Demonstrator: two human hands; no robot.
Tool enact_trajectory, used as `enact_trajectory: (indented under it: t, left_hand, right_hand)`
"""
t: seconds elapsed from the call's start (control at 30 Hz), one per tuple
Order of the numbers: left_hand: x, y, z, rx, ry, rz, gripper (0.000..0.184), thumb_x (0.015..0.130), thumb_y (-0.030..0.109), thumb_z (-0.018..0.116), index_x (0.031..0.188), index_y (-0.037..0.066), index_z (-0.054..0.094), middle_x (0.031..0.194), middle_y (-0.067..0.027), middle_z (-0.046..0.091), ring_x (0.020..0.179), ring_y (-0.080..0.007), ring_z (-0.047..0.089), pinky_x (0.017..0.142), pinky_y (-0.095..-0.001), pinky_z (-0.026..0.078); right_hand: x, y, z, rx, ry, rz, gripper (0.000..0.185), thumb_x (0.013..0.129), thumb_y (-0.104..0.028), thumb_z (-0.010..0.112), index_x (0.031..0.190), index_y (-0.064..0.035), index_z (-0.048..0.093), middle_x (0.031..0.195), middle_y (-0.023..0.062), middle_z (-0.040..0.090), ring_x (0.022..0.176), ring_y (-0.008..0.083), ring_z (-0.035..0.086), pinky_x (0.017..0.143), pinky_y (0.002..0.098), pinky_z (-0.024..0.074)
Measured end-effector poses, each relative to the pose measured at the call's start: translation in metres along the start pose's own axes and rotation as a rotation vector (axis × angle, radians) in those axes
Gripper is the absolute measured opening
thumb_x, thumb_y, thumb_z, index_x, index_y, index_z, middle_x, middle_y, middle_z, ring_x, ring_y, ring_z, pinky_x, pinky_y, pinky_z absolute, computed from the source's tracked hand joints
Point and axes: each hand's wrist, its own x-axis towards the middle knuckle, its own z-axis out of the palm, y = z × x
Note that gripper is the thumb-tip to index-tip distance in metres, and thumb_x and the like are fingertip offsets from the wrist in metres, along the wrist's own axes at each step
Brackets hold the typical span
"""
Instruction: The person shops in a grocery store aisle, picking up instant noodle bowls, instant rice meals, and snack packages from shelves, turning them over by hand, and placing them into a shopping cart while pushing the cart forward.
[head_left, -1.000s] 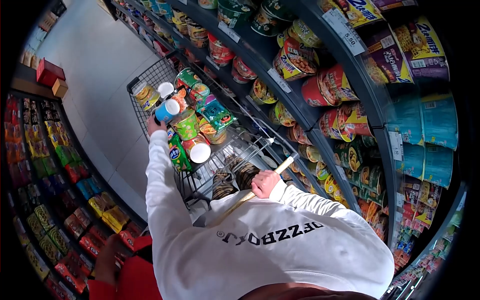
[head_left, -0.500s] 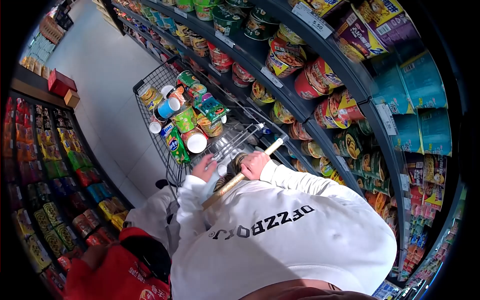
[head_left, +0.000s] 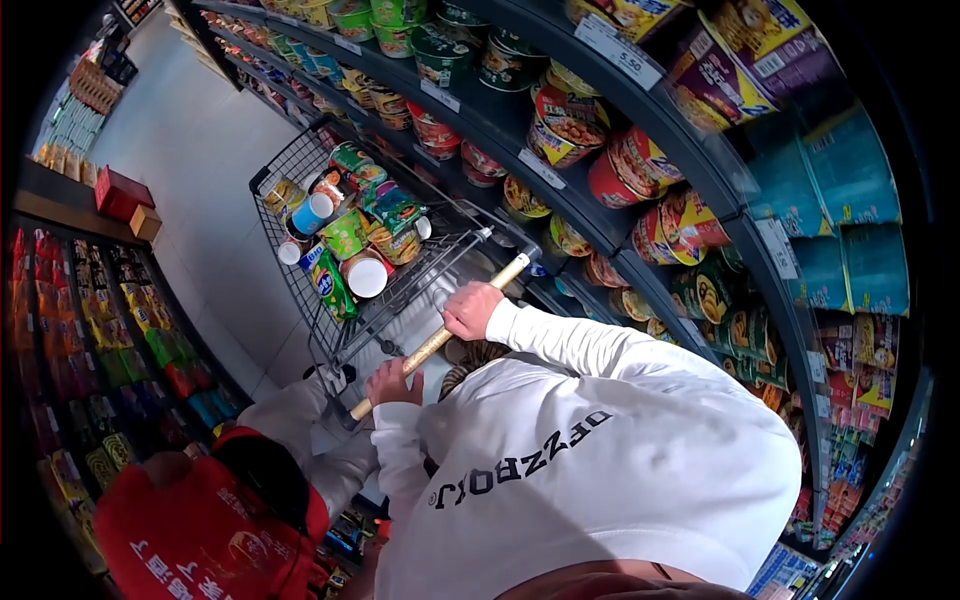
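Note:
Both hands are on the pale handle (head_left: 430, 345) of a wire shopping cart (head_left: 300, 325). My left hand (head_left: 394, 383) is closed at the handle's lower left part, and my right hand (head_left: 471, 310) wraps round it further up and right. Beyond the handle, the cart holds several instant noodle cups, among them a green one (head_left: 345, 233), a blue one with a white lid (head_left: 313, 212) and one with a white lid facing up (head_left: 365, 276). A green packet (head_left: 328, 283) leans at the near left, and a dark green packet (head_left: 393, 207) lies on the right.
Shelves of noodle tubs (head_left: 566, 125) run along the right side. Packets fill the shelf (head_left: 140, 310) on the left. A person in a red top (head_left: 205, 525) is close at the lower left. A red box (head_left: 122, 190) stands on the left shelf's end. Grey floor (head_left: 200, 150) stretches ahead.
My left hand has come back from the blue cup in the cart to the handle and closed on it. The cart appears further left, and more of the person in red shows.

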Motion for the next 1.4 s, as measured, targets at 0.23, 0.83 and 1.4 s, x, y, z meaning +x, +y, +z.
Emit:
enact_trajectory:
  t: [0.23,0.83,1.4]
  left_hand:
    - [0.063,-0.02,-0.008,0.073,-0.245,-0.231,0.029,0.079,0.038,0.073,0.085,0.012,0.061,0.082,-0.0111,0.068,0.079,-0.0372,0.066,0.074,-0.0502,0.05]
    - [0.197,-0.049,-0.047,0.191,-0.348,-0.38,0.019,0.073,0.031,0.067,0.083,0.018,0.075,0.08,-0.0155,0.07,0.08,-0.0384,0.068,0.075,-0.0475,0.054]
    - [0.279,-0.108,-0.078,0.23,-0.224,-0.371,0.023,0.07,0.032,0.072,0.084,0.014,0.075,0.079,-0.0157,0.071,0.078,-0.0372,0.068,0.074,-0.0458,0.055]
  right_hand:
    - [0.049,0.016,0.014,0.04,0.046,-0.031,0.024,0.085,-0.026,0.058,0.067,-0.0099,0.059,0.064,0.0059,0.061,0.062,0.0264,0.063,0.062,0.0383,0.0519]
    - [0.173,0.045,0.03,0.105,-0.247,-0.04,0.031,0.089,-0.031,0.057,0.069,-0.009,0.065,0.06,0.011,0.063,0.056,0.0329,0.063,0.056,0.045,0.0516]
    - [0.277,0.061,0.058,0.036,-0.194,-0.144,0.026,0.089,-0.029,0.057,0.074,-0.0095,0.066,0.069,0.0094,0.065,0.065,0.0312,0.066,0.063,0.0432,0.0533]
